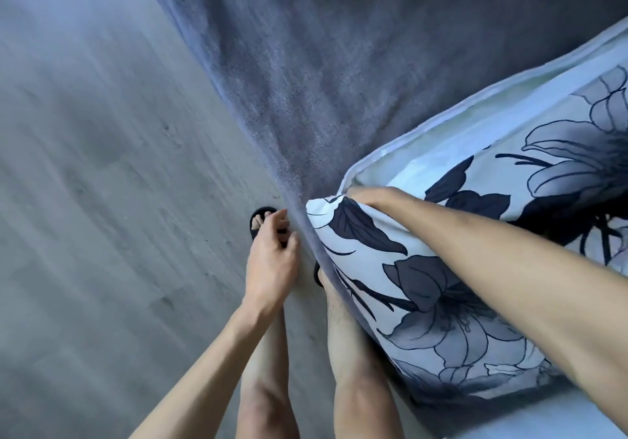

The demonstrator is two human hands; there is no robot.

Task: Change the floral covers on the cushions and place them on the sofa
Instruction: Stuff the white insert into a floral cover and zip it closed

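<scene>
A cushion in a white cover with dark blue flowers (452,268) lies on the grey-blue sofa seat (323,82), at the seat's front edge on the right. My right hand (370,195) grips the cushion's upper left corner, where the cover's open edge shows pale lining. My left hand (272,258) hovers just left of the cushion, over the floor, fingers loosely curled and holding nothing.
Grey wood-look floor (102,201) fills the left side. My bare legs and a black sandal (261,218) stand close against the sofa's front edge. The sofa seat stretches away toward the top of the view.
</scene>
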